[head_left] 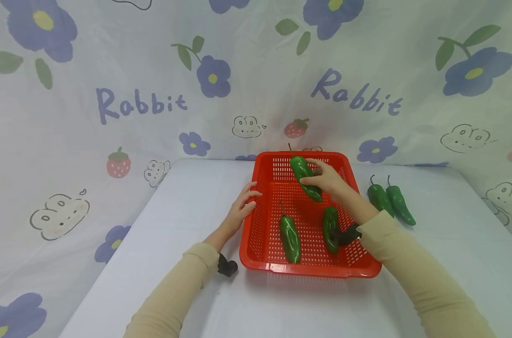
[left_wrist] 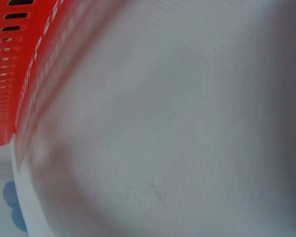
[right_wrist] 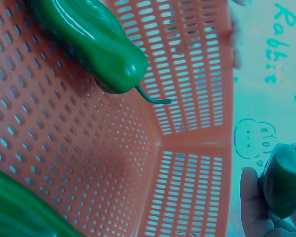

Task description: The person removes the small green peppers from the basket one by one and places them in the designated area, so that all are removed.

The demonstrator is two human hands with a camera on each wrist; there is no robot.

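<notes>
My right hand (head_left: 329, 180) holds a glossy green chili pepper (head_left: 299, 167) between thumb and fingers, above the far part of a red plastic basket (head_left: 308, 269). Its thin stem points up and away. The right wrist view shows the same pepper's blunt end (right_wrist: 282, 185) at the lower right. My left hand (head_left: 238, 210) rests at the basket's left rim, fingers stretched over the edge. Inside the basket lie a green pepper (head_left: 290, 238) on the left and another pepper (head_left: 329, 225) on the right, partly covered by a dark wrist-worn piece.
Two more green peppers, one nearer (head_left: 378, 196) and one farther right (head_left: 400, 206), lie on the white tabletop (head_left: 446, 263) right of the basket, the nearer partly behind my right sleeve. A printed cloth (head_left: 247, 61) with flowers and rabbits hangs behind the table.
</notes>
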